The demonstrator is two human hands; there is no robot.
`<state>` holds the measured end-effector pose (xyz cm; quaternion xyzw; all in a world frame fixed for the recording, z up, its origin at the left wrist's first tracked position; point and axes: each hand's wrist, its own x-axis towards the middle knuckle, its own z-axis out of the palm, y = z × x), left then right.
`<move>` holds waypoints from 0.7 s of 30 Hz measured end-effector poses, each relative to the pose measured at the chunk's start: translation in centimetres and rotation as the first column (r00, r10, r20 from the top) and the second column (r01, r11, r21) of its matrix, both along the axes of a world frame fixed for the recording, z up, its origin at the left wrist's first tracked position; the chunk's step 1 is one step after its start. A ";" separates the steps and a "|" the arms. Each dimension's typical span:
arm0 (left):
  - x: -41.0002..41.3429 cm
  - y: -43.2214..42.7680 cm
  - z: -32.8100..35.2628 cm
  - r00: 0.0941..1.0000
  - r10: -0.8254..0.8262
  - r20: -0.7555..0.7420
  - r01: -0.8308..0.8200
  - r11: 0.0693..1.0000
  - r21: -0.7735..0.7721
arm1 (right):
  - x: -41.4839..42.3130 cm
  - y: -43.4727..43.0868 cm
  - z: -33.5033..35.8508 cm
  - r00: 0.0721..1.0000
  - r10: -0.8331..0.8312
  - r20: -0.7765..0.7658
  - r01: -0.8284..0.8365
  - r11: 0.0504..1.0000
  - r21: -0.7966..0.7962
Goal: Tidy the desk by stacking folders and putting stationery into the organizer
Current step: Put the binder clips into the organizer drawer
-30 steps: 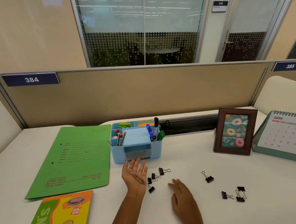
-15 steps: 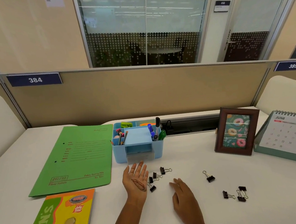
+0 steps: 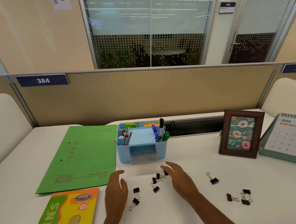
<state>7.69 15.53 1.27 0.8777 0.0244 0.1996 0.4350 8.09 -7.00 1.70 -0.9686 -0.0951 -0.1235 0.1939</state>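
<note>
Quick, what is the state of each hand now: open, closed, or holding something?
Left hand: open, holds nothing.
Right hand: open, holds nothing, fingers by the binder clips.

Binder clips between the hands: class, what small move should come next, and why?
Probably cup both hands inward to gather the clips: the left hand and right hand are open, flanking the loose cluster, with the organizer just behind.
</note>
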 end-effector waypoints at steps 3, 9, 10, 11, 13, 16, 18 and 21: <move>0.0 1.3 -1.7 0.995 -0.099 0.010 0.089 0.938 0.335 | 0.9 -0.2 0.5 0.978 0.039 -0.205 -0.047 0.998 -0.035; -0.2 2.3 -4.4 0.989 -0.142 -0.030 0.138 0.858 0.495 | 1.1 -0.8 -0.2 0.997 -0.016 -0.080 0.007 0.993 -0.115; -0.2 2.3 -4.6 0.989 -0.145 -0.038 0.144 0.852 0.503 | 1.2 -1.0 -0.3 0.999 -0.020 -0.047 0.014 0.991 -0.130; -0.2 2.3 -4.6 0.988 -0.148 -0.040 0.147 0.844 0.515 | 1.3 -1.1 -0.3 1.000 -0.021 -0.019 0.018 0.991 -0.133; -0.3 2.1 -4.5 0.988 -0.144 -0.046 0.147 0.835 0.531 | 1.5 -0.7 0.5 0.998 -0.011 0.058 0.014 0.998 -0.059; -0.1 1.9 -4.7 0.991 -0.124 -0.041 0.127 0.840 0.527 | 1.9 1.0 3.7 0.977 -0.001 0.215 -0.007 0.999 0.039; 0.0 1.9 -4.8 0.993 -0.111 -0.029 0.109 0.840 0.531 | 2.6 2.4 5.9 0.947 0.039 0.320 -0.048 0.999 0.019; 0.0 1.9 -4.8 0.994 -0.104 -0.033 0.105 0.834 0.541 | 4.4 3.7 7.7 0.906 0.124 0.405 -0.080 0.989 -0.125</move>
